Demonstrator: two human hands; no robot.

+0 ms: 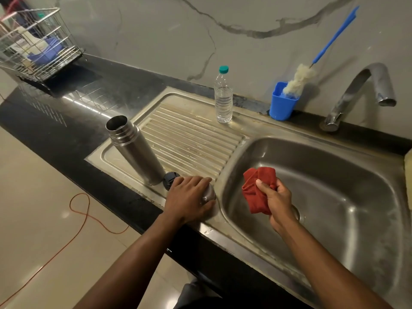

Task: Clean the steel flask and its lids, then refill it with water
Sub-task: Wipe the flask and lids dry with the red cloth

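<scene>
Steel flask (pixel 135 150) stands uncapped on the drainboard (pixel 191 139), black lid (pixel 169 179) touching its base. Left hand (pixel 189 199) curls over the steel lid (pixel 208 196) at the sink (pixel 312 175) edge. Right hand (pixel 277 198) clutches a red cloth (pixel 256 190) over the basin. Water bottle (pixel 223 97), blue cup (pixel 282 103) with brush (pixel 298 79), tap (pixel 361 90) behind; dish rack (pixel 35 47) far left.

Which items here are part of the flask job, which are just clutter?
Job: flask, steel lid under left hand, black lid, red cloth in right hand, brush, water bottle, tap.
Clutter: rack, orange cable.
</scene>
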